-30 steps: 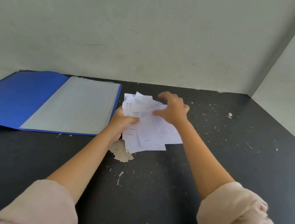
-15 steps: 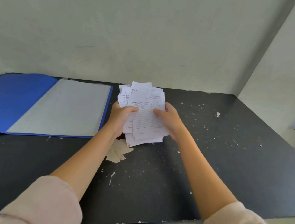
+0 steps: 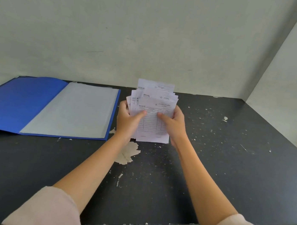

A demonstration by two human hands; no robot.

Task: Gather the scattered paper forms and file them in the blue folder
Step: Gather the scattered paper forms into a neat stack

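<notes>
Black table (image 3: 229, 177), one blue folder (image 3: 15, 101), two hands (image 3: 127, 123) holding paper forms (image 3: 152, 124)

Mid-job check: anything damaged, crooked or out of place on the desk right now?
Two things. The stack of forms held upright between the left hand and right hand is uneven, with upper sheets fanned out. The black desk has chipped paint, with a large bare patch below the stack.

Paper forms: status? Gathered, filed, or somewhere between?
Gathering looks done: no loose forms show on the black table. In hand: the paper forms stand as an uneven stack, left hand and right hand each keeping a grip on one side, upper edges not yet squared. Left: the blue folder lies open to the left with nothing filed on its grey inner sheet.
</notes>
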